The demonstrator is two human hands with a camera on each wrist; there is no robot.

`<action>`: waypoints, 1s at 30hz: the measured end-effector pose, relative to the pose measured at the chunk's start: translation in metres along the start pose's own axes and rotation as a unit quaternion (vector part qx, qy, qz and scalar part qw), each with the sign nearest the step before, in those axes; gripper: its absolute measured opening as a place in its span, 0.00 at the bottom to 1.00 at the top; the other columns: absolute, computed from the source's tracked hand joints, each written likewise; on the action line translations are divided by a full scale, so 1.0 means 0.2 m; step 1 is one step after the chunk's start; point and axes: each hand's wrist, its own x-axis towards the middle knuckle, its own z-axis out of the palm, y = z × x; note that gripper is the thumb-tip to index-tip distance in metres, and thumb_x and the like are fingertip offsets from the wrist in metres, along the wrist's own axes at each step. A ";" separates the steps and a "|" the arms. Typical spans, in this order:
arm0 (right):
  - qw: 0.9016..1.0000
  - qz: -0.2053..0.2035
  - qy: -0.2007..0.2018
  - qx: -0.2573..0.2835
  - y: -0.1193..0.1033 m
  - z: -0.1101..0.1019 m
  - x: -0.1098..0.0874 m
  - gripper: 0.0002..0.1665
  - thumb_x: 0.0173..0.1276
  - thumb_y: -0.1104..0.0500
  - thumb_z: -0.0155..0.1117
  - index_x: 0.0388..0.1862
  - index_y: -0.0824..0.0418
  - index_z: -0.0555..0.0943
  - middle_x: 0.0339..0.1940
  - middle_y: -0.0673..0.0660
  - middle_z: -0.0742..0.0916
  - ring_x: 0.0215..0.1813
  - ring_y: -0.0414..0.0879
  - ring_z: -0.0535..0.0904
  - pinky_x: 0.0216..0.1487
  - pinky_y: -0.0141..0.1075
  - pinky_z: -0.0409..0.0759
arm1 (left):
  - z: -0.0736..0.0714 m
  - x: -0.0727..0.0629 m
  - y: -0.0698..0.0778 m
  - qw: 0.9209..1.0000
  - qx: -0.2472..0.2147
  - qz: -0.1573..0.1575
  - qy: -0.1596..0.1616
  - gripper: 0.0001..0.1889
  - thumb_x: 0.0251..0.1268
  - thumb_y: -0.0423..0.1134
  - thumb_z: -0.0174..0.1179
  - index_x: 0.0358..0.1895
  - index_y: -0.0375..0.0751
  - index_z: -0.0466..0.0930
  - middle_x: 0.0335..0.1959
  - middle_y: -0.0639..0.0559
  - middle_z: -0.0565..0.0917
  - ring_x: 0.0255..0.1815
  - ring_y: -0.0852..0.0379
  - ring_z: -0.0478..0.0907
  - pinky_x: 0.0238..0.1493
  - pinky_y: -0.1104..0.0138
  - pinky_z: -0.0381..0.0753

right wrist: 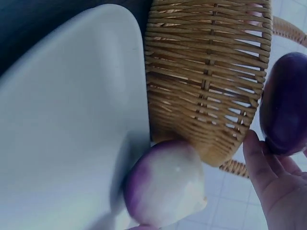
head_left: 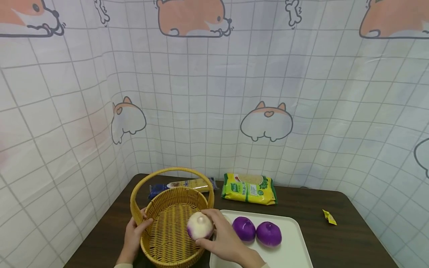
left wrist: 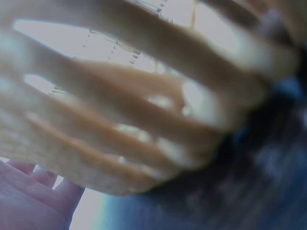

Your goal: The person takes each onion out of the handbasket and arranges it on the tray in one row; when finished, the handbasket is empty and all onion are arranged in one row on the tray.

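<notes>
A woven wicker basket [head_left: 174, 234] with a tall arched handle stands at the front left. My left hand [head_left: 134, 233] grips its left side by the rim near the handle's base, thumb over the edge. Over the basket's right rim, my right hand [head_left: 228, 238] holds a purple-and-white turnip [head_left: 199, 226], its pale end facing up. In the right wrist view the same turnip [right wrist: 286, 105] shows its purple side beside the fingers. Two purple turnips [head_left: 244, 229] [head_left: 269, 234] lie on a white tray [head_left: 288, 257]; a paler turnip [right wrist: 165, 184] there is mostly hidden behind my right hand in the head view.
Behind the basket lies a blue-and-yellow packet [head_left: 192, 184]. A yellow-green bag [head_left: 248, 189] sits behind the tray, and a small yellow wrapper [head_left: 330, 217] lies at the right of the dark table [head_left: 338, 245]. A patterned curtain [head_left: 207, 130] hangs behind.
</notes>
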 end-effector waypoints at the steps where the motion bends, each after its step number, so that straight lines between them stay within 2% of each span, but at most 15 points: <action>1: 1.000 0.001 0.007 0.010 0.00 -0.01 -0.01 0.42 0.58 0.45 0.74 0.69 0.49 0.65 0.65 0.50 0.72 0.63 0.48 0.71 0.55 0.39 0.79 | 0.00 0.00 0.00 1.000 0.000 -0.001 0.001 0.18 0.69 0.38 0.59 0.51 0.30 0.65 0.71 0.41 0.66 0.51 0.73 0.71 0.46 0.81 0.72; 4: 0.999 0.001 0.024 0.026 0.02 -0.03 -0.04 0.43 0.59 0.45 0.73 0.69 0.51 0.65 0.64 0.51 0.72 0.63 0.48 0.71 0.53 0.38 0.80 | 0.00 0.00 0.00 1.000 0.000 -0.002 -0.001 0.18 0.69 0.38 0.59 0.51 0.29 0.64 0.71 0.39 0.66 0.60 0.61 0.72 0.46 0.81 0.71; 7: 0.999 0.002 0.042 0.014 0.05 -0.04 -0.07 0.43 0.58 0.44 0.74 0.70 0.51 0.65 0.63 0.49 0.73 0.61 0.45 0.72 0.51 0.36 0.79 | -0.01 0.00 0.00 1.000 0.001 -0.004 -0.005 0.19 0.70 0.38 0.58 0.51 0.29 0.63 0.71 0.38 0.65 0.67 0.46 0.67 0.49 0.77 0.71; 9: 0.999 0.005 0.050 0.014 0.07 -0.04 -0.09 0.44 0.58 0.44 0.74 0.70 0.53 0.65 0.63 0.49 0.73 0.61 0.45 0.72 0.50 0.37 0.79 | -0.01 0.00 -0.01 1.000 -0.001 -0.003 -0.008 0.19 0.70 0.38 0.58 0.51 0.29 0.62 0.72 0.37 0.64 0.69 0.42 0.64 0.50 0.75 0.71; 16: 0.997 0.036 0.075 0.002 0.12 -0.07 -0.19 0.45 0.56 0.40 0.74 0.69 0.50 0.66 0.65 0.46 0.72 0.65 0.44 0.70 0.59 0.37 0.75 | -0.01 0.01 -0.02 1.000 -0.005 -0.011 -0.007 0.19 0.70 0.39 0.58 0.51 0.30 0.63 0.72 0.39 0.64 0.69 0.44 0.64 0.45 0.80 0.71; 21: 0.989 0.045 0.139 -0.028 0.14 -0.10 -0.28 0.46 0.50 0.41 0.78 0.66 0.55 0.71 0.62 0.45 0.75 0.63 0.44 0.72 0.61 0.39 0.75 | -0.02 0.01 -0.03 1.000 -0.012 -0.012 -0.009 0.19 0.70 0.40 0.58 0.51 0.30 0.63 0.73 0.40 0.63 0.69 0.46 0.64 0.45 0.81 0.71; 24: 0.980 0.085 0.175 -0.052 0.15 -0.12 -0.32 0.47 0.46 0.41 0.80 0.64 0.54 0.72 0.60 0.44 0.77 0.62 0.43 0.73 0.61 0.41 0.76 | -0.02 0.01 -0.02 1.000 -0.014 -0.004 -0.011 0.20 0.70 0.40 0.59 0.52 0.30 0.63 0.72 0.40 0.64 0.67 0.50 0.65 0.45 0.80 0.72; 28: 0.969 0.151 0.189 -0.053 0.15 -0.15 -0.38 0.48 0.44 0.41 0.81 0.64 0.52 0.72 0.59 0.48 0.78 0.59 0.45 0.75 0.54 0.40 0.79 | 0.00 0.01 -0.01 1.000 -0.015 0.000 -0.005 0.19 0.69 0.39 0.59 0.52 0.30 0.64 0.71 0.41 0.65 0.61 0.57 0.69 0.46 0.80 0.73; 30: 0.967 0.157 0.195 -0.049 0.16 -0.16 -0.40 0.48 0.45 0.43 0.81 0.64 0.54 0.72 0.59 0.51 0.78 0.58 0.46 0.75 0.50 0.37 0.80 | 0.00 0.01 -0.02 1.000 -0.016 0.002 0.001 0.19 0.69 0.38 0.60 0.52 0.29 0.64 0.71 0.41 0.66 0.61 0.57 0.70 0.46 0.80 0.73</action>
